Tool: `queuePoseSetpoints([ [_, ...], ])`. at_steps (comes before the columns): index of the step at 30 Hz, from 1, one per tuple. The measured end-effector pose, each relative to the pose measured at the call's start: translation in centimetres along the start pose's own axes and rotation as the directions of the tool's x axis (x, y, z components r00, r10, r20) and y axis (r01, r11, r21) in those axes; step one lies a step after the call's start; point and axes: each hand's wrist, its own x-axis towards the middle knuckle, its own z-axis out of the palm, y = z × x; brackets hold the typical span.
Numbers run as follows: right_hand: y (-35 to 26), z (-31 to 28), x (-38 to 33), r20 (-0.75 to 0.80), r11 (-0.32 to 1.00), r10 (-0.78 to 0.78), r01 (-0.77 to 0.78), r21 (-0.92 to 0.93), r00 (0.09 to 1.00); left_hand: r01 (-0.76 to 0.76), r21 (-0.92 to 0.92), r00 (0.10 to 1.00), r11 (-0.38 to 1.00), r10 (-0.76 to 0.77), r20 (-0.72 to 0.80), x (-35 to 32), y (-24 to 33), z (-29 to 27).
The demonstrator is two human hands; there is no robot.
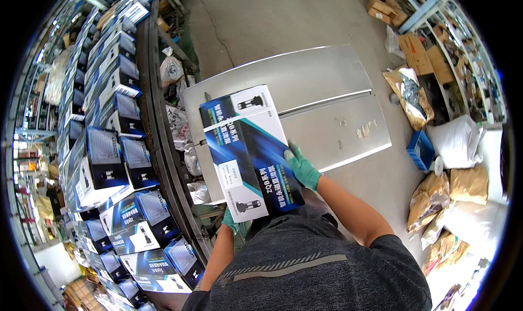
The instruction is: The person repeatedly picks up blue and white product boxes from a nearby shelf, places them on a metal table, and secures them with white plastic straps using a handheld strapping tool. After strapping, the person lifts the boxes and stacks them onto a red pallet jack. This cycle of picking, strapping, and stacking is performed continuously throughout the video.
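At the left, a stack of blue boxes is seen, and beside it a long blue and white box is held above the metal bench. It is carried best with the left hand under its near end, fingers wrapped on the edge, and the right hand pressed flat, fingers spread, on its side. Its long axis runs from the body away, slightly leftward.
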Motion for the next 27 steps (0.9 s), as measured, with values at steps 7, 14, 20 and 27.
queuePoseSetpoints([
  [7, 8.6, -1.3, -4.5, 0.253, 0.975, 0.084, -0.131, 0.177, 0.964, 0.006, -0.063, 1.0, 0.998, -0.005, 0.014, -0.6, 0.8, 2.5],
  [14, 5.6, 0.1, -5.6, 0.072, 0.991, 0.055, -0.063, 0.115, 0.996, -0.089, -0.125, 0.996, 0.988, 0.089, -0.008, -1.7, 2.5, 5.0],
  [20, -2.8, -1.9, -0.2, 0.153, 0.983, 0.084, -0.107, 0.15, 0.985, -0.01, 0.406, 0.988, 0.914, 0.072, -0.138, 1.7, 10.0, 4.1],
  [27, -6.0, -1.4, 9.4, 0.178, 0.841, 0.313, -0.36, 0.403, 0.933, -0.018, 0.336, 0.977, 0.942, 0.088, -0.196, 4.1, 15.7, 12.8],
])
